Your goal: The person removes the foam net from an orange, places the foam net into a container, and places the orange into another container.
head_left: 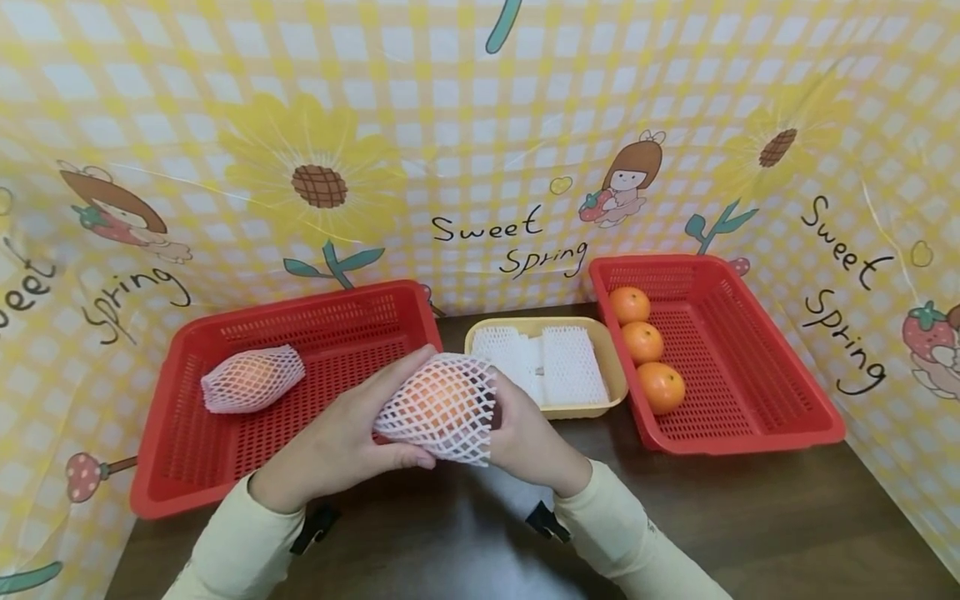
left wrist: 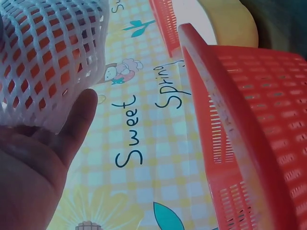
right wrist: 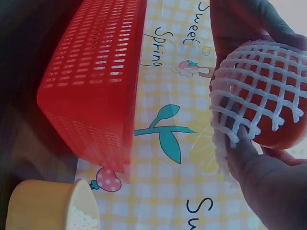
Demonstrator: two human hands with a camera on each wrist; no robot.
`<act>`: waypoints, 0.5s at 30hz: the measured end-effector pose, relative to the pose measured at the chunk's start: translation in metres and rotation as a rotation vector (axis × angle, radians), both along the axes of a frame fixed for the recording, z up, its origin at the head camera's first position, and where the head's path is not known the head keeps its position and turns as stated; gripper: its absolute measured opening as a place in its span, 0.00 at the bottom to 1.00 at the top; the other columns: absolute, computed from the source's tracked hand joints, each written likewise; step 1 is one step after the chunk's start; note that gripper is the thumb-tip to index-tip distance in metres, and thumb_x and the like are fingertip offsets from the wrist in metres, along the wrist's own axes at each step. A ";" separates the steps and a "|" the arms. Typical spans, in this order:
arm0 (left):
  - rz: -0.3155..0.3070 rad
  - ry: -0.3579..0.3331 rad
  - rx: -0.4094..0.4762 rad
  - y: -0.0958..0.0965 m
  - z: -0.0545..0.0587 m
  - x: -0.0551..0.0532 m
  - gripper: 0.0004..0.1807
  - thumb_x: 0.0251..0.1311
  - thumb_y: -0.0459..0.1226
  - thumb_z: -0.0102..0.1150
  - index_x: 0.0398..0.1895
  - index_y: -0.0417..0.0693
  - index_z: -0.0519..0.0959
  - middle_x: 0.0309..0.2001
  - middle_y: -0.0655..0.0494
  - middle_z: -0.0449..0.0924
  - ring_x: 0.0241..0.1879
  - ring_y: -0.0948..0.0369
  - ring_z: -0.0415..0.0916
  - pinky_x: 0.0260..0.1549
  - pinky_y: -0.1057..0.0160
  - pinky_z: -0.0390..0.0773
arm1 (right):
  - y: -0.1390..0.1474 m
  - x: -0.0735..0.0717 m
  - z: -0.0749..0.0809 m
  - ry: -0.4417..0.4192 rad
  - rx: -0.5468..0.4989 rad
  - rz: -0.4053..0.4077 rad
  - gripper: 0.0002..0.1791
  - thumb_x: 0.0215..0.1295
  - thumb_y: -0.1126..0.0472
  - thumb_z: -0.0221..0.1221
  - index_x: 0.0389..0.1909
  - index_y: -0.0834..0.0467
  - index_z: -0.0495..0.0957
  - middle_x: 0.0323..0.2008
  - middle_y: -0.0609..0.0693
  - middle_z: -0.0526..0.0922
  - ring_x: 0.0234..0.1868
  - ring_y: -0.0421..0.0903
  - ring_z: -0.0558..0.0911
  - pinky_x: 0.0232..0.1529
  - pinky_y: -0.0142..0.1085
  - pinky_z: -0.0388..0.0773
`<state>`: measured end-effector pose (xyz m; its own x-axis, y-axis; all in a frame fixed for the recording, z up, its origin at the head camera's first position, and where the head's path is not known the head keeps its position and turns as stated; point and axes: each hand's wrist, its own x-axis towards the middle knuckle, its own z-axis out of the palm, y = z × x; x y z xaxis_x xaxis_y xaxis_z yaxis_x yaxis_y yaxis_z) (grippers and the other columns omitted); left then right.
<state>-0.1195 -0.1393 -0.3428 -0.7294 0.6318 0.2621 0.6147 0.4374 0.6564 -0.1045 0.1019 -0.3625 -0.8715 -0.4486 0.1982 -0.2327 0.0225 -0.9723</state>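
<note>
While the left hand (head_left: 337, 446) and right hand (head_left: 528, 437) clamp a curled grip on one netted orange (head_left: 438, 408), the head view sets it left of the yellow tray (head_left: 615, 379) and nearer — red baskets (head_left: 735, 358) flanking that tray, worktop (head_left: 750, 517) spreading in front. Left wrist: cloth (left wrist: 158, 148) shows between net (left wrist: 50, 62) and basket rim (left wrist: 240, 105). Right wrist: peel (right wrist: 288, 136) shows past the net's edge — well apart from the tray.

- Before you and at both your sides, there is a yellow-and-white checked sheet (head_left: 465, 100).
- On this sheet you can see printed sunflowers (head_left: 318, 185), cartoon girls (head_left: 626, 180) with strawberries (head_left: 924, 337), and black words "Sweet Spring" (head_left: 545, 259).
- Below, you have a dark brown table (head_left: 757, 525).
</note>
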 end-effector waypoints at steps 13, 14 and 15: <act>0.023 0.000 0.058 -0.003 -0.006 -0.004 0.52 0.47 0.43 0.80 0.77 0.60 0.62 0.69 0.59 0.68 0.62 0.59 0.69 0.57 0.46 0.72 | 0.003 -0.004 -0.010 -0.056 -0.241 0.034 0.29 0.60 0.68 0.65 0.59 0.65 0.62 0.52 0.60 0.77 0.49 0.48 0.80 0.46 0.37 0.80; 0.032 -0.002 0.064 -0.003 -0.007 -0.004 0.52 0.47 0.43 0.80 0.77 0.60 0.63 0.68 0.59 0.69 0.61 0.59 0.69 0.57 0.47 0.73 | 0.003 -0.004 -0.010 -0.061 -0.262 0.027 0.28 0.60 0.68 0.65 0.58 0.65 0.62 0.51 0.60 0.77 0.48 0.47 0.80 0.45 0.36 0.80; 0.040 -0.002 0.069 -0.003 -0.007 -0.004 0.51 0.47 0.43 0.80 0.76 0.59 0.63 0.68 0.59 0.69 0.61 0.59 0.70 0.56 0.49 0.73 | 0.002 -0.004 -0.011 -0.064 -0.278 0.018 0.28 0.60 0.68 0.65 0.57 0.65 0.63 0.51 0.59 0.78 0.47 0.47 0.80 0.45 0.36 0.80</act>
